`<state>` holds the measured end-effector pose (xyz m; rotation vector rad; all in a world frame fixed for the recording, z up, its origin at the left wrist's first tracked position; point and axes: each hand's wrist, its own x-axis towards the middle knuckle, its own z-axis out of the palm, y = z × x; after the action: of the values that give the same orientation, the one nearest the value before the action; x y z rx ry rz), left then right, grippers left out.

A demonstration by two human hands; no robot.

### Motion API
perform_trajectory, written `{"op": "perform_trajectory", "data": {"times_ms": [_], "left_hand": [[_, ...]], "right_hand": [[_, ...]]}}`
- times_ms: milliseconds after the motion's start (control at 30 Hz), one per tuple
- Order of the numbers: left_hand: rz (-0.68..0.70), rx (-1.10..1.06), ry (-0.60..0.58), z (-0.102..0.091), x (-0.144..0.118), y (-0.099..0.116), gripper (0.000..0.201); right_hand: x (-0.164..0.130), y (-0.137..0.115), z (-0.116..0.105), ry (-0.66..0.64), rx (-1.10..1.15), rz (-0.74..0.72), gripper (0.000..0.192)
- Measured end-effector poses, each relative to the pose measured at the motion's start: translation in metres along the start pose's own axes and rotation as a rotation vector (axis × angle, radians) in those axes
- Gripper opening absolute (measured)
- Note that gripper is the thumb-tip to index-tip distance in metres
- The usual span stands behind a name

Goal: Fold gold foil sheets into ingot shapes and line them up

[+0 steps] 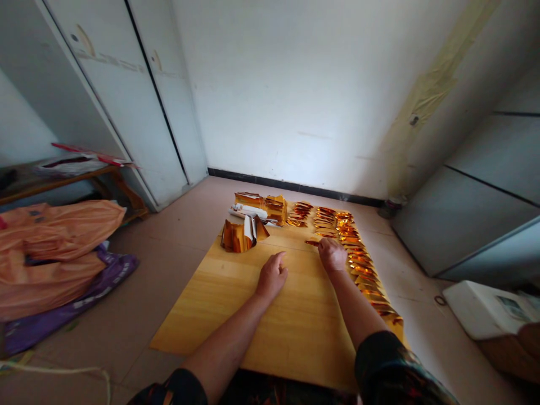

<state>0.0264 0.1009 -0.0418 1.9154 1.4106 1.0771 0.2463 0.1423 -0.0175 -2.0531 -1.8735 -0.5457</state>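
My right hand [333,255] pinches a folded piece of gold foil paper [312,243] low over the wooden board, at the near end of a short row. My left hand [272,277] hovers above or rests on the middle of the board, fingers loosely curled, thumb apart, with nothing visible in it. Beyond it stand curved gold sheets [237,236] with white backs. Folded gold pieces [358,259] overlap in a long row down the board's right side. Shorter rows of folded gold pieces [300,214] lie at the far edge.
The wooden board [219,298] reaches close to my body. A white roll [248,211] and stacked gold sheets [276,209] sit at its back left. Orange cloth [54,253] and a purple bag [76,304] are at left, a white box [485,309] on the right floor.
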Motion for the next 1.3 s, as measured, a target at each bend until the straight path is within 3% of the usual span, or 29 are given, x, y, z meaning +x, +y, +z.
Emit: {"op": "perform_trajectory", "data": {"times_ms": [133,267,467,1300], "left_hand": [[-0.003,0.0,-0.018,-0.002,-0.001,0.003,0.048],[-0.006,-0.005,-0.029,-0.002,-0.002,0.004,0.047],[-0.008,0.013,-0.028,-0.002,-0.003,0.004,0.049],[0.014,0.001,-0.027,-0.004,-0.004,0.006,0.044]], "right_hand": [[-0.001,0.027,0.002,-0.027,-0.049,0.051,0.023],[0.006,0.038,0.0,-0.072,-0.095,0.064,0.024],[0.011,0.035,0.003,-0.146,-0.122,0.098,0.025],[0.026,0.036,0.021,-0.145,-0.14,0.076,0.023]]}}
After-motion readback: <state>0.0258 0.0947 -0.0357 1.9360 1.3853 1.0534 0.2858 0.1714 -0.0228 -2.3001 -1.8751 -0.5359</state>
